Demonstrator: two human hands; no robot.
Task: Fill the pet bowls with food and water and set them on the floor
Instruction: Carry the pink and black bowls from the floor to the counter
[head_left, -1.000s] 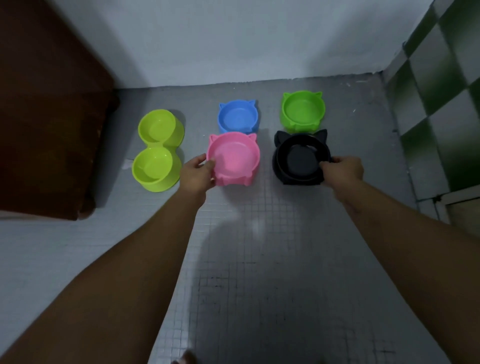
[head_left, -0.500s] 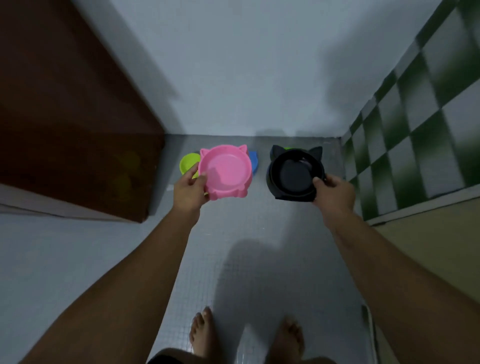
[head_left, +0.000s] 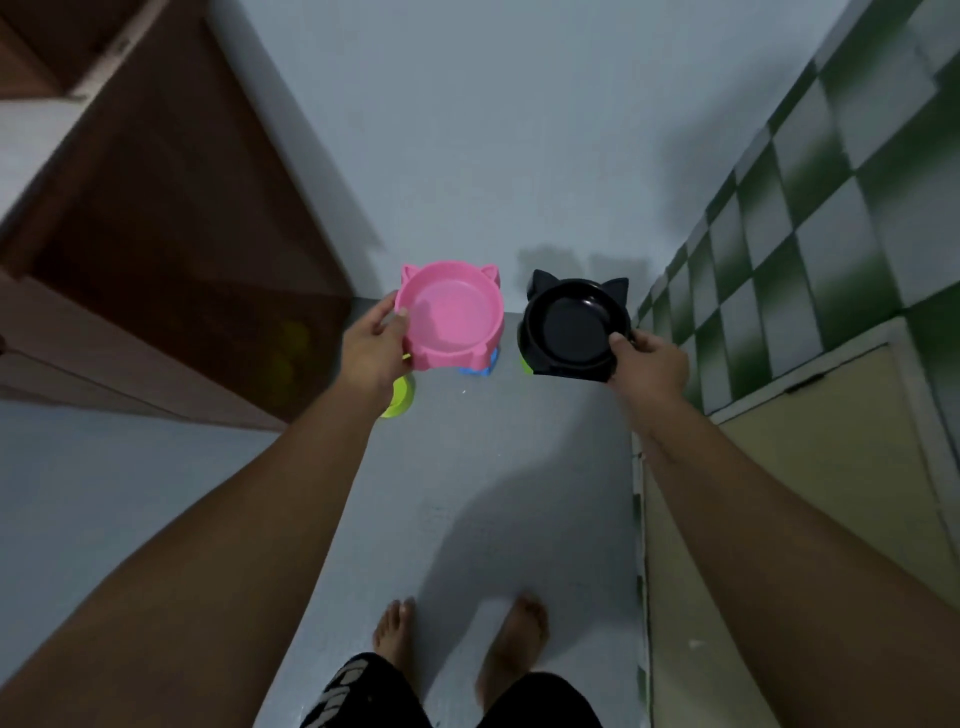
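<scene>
My left hand grips the left rim of a pink cat-eared bowl, held in the air above the floor. My right hand grips the right rim of a black cat-eared bowl, held level beside the pink one. Both bowls look empty inside. On the floor below, a blue bowl peeks out under the pink one, and part of a lime double bowl shows under my left wrist. A sliver of a green bowl shows behind the black one.
A dark brown wooden door stands at the left. A green and white checkered tiled wall rises at the right above a beige panel. My bare feet stand on the grey tiled floor. A pale wall lies ahead.
Both hands have lifted the pink and black bowls off the floor and higher. The view has risen and pulled back, so my feet now show and the floor bowls are mostly hidden.
</scene>
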